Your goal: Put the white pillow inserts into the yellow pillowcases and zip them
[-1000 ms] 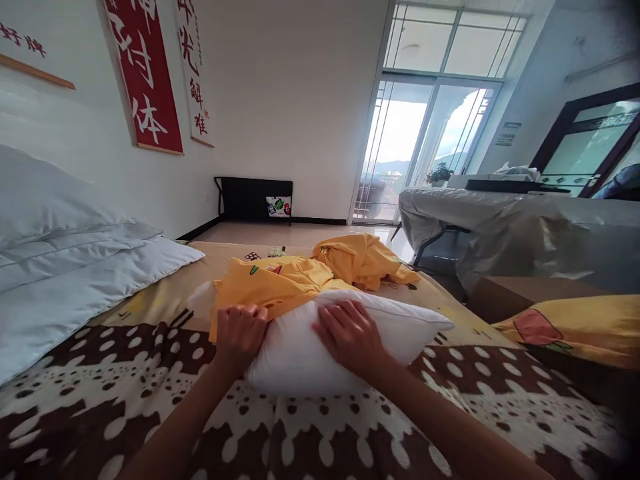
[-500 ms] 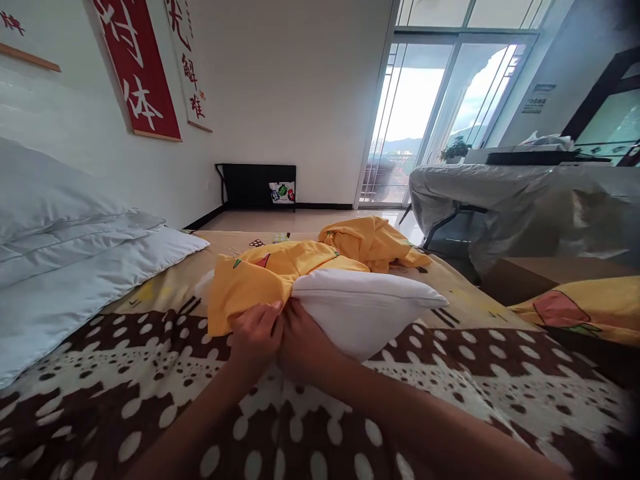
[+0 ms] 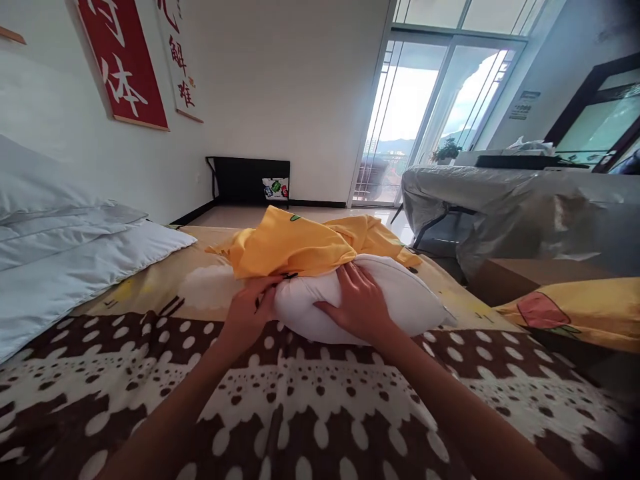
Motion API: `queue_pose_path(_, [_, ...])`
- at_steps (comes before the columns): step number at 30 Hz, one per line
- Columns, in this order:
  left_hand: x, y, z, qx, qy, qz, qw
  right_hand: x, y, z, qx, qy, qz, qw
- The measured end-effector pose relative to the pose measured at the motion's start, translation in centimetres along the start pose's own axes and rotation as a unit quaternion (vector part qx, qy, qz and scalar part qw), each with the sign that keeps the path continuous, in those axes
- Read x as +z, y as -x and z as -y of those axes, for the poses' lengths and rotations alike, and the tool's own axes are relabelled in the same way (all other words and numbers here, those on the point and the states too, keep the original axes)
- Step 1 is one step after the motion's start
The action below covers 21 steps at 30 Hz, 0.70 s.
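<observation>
A plump white pillow point(image 3: 415, 303) lies across the middle of the patterned bed cover, its right end bare. Its far edge and left part are overlapped by a crumpled yellow pillowcase point(image 3: 290, 247) with green and dark print. My left hand point(image 3: 251, 308) is at the pillow's left end, its fingers curled on the hem of the pillowcase and partly hidden by the cloth. On top of the pillow rests my right hand point(image 3: 361, 303), fingers stretched out and thumb apart, the fingertips near the edge of the yellow cloth.
White quilted bedding point(image 3: 90, 257) is heaped at the left. At the right, a cardboard box point(image 3: 530, 273) stands beside a yellow printed cloth point(image 3: 595, 310). A plastic-covered table point(image 3: 475, 183) is behind them, near glass doors. A black panel point(image 3: 245, 180) leans by the far wall.
My right hand has moved right, from the bunched cloth onto the pillow, and opened. The pillowcase now covers the pillow's far edge. The camera view has shifted slightly.
</observation>
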<state>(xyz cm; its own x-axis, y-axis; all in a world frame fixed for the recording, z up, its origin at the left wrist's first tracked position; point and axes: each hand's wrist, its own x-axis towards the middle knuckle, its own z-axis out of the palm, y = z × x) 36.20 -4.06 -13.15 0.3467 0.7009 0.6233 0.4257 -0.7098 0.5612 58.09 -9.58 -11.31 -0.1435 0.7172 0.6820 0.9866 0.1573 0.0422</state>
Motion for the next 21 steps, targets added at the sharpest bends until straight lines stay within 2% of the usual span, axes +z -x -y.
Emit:
queue_pose_path(2, [0.2, -1.0, 0.2, 0.015, -0.010, 0.029, 0.999, 0.4, 0.1, -0.7, -0.003, -0.013, -0.025, 1.000])
queue_pose_path(5, [1.5, -2.4, -0.2, 0.048, -0.079, 0.033, 0.995, 1.1, 0.6, -1.6, -0.014, -0.010, -0.093, 0.996])
queue_pose_path(7, [2.9, -2.9, -0.5, 0.051, -0.131, 0.008, 0.990, 1.6, 1.2, -1.8, -0.031, 0.007, -0.169, 0.985])
queue_pose_path(9, [4.3, -3.3, -0.7, 0.046, -0.173, -0.030, 0.983, 1.7, 1.9, -1.5, -0.087, 0.024, -0.215, 0.972])
queue_pose_path(10, [4.9, -3.4, -0.7, 0.043, -0.186, -0.052, 0.980, 1.7, 2.3, -1.2, -0.119, 0.032, -0.215, 0.969])
queue_pose_path(12, [5.9, -3.6, -0.5, 0.041, -0.193, -0.092, 0.976, 1.6, 3.2, -0.2, -0.158, 0.051, -0.161, 0.973])
queue_pose_path(16, [6.8, -4.0, -0.1, 0.061, -0.187, -0.161, 0.967, 1.7, 4.3, 1.7, -0.136, 0.125, -0.039, 0.982])
queue_pose_path(21, [7.6, -3.4, -0.6, 0.120, -0.205, -0.222, 0.946, 2.7, 2.8, 1.7, -0.118, 0.186, 0.008, 0.975])
